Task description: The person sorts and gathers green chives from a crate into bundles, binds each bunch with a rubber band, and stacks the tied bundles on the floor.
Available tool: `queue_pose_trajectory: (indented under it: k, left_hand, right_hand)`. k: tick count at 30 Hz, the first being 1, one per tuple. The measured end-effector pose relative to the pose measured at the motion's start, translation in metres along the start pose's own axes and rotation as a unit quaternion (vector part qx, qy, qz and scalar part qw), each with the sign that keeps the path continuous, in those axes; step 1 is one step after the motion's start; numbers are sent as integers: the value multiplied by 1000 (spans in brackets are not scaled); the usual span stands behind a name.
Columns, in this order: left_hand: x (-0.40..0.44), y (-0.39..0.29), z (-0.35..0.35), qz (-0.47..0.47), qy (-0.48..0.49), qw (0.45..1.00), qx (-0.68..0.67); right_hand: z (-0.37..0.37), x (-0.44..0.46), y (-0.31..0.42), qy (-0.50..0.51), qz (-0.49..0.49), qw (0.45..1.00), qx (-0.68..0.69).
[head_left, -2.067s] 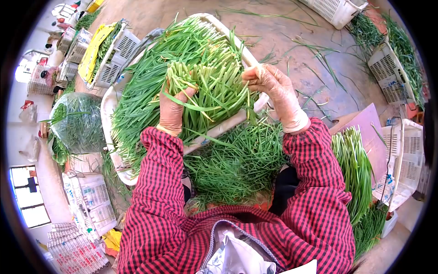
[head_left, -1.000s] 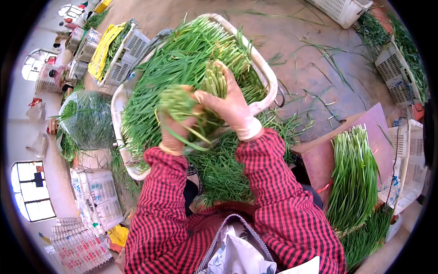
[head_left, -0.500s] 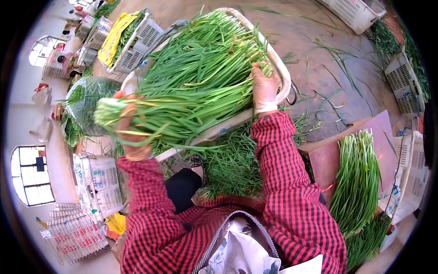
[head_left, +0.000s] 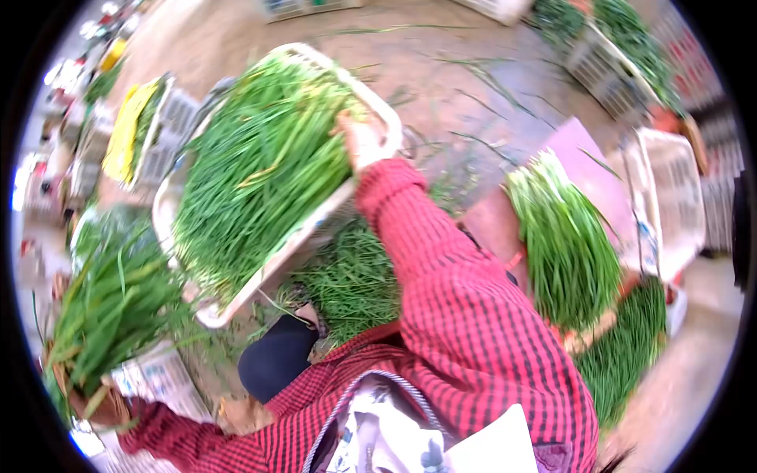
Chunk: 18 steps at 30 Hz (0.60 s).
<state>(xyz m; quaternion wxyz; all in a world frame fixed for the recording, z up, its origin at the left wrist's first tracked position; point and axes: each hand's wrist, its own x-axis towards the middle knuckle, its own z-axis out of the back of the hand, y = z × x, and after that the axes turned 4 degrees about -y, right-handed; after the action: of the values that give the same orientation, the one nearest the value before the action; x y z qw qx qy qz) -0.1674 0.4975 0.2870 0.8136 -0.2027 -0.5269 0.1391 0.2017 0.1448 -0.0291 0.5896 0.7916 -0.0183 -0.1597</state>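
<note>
My left hand [head_left: 101, 404], at the lower left, is closed round a loose bunch of garlic chives [head_left: 118, 296], its leaves blurred and spread upward. The bunch is outside the white plastic crate [head_left: 268, 285]. In that tilted crate lies a thick layer of garlic chives [head_left: 256, 169], pale stalk ends toward the upper right. At that end, inside the rim, my right hand [head_left: 361, 140] has its fingers curled over the stalk ends; part of the hand is blurred.
To my right, a bundle of chives [head_left: 564, 236] lies on a pinkish board [head_left: 595, 177], with more greens [head_left: 627, 347] below it. Loose cuttings [head_left: 351, 272] cover the floor by my foot. Other crates stand around, one with a yellow sack [head_left: 130, 130].
My left hand has swung down and left, carrying a bunch out of the crate. My right hand stays at the stalk ends. The view has turned, shifting the crate left and down.
</note>
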Motion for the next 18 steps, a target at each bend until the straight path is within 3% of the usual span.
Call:
queue_pose_trajectory:
  k: [2, 3, 4, 6, 7, 8, 9, 10, 11, 12, 13, 14, 15, 18]
  left_hand:
    - [-3, 4, 1, 98, 3, 994, -36]
    - [1, 5, 0, 80, 3, 996, -28]
    - [5, 7, -15, 5, 25, 1000, 17]
    - [14, 9, -57, -311, 56, 914, 256]
    - [15, 8, -88, -351, 78, 891, 277]
    - [2, 0, -116, -74, 227, 968, -81]
    - [-10, -8, -143, 229, 159, 855, -437]
    - [-23, -16, -183, 137, 198, 910, -337]
    - [-32, -29, -206, 246, 241, 854, -390]
    - [-44, -25, -231, 78, 307, 916, -245]
    - [-55, -21, -256, -138, 301, 943, -21]
    - [-67, -18, -281, -303, 234, 916, 122]
    - [-85, -2, -304, -327, 269, 892, 159]
    - [-157, 31, -351, -255, 434, 840, 201]
  right_hand:
    - [-6, 1, -1, -15, -15, 998, 58]
    - [-4, 10, -14, -7, -37, 996, 81]
    - [1, 6, 1, 4, -53, 992, 117]
    - [15, -1, 28, 33, -31, 982, 182]
    - [25, -6, 48, 37, -22, 982, 185]
    - [38, -15, 77, 58, 1, 980, 190]
    - [54, -22, 109, 81, 24, 977, 197]
    - [70, -27, 139, 112, 26, 966, 233]
    - [86, -35, 166, 106, 83, 969, 207]
    - [105, -36, 188, 128, 129, 963, 201]
    - [122, -43, 206, 128, 170, 953, 215]
    - [140, -40, 215, 179, 193, 920, 290]
    - [155, -51, 223, 187, 191, 913, 308]
    - [174, -69, 205, 142, 163, 932, 289]
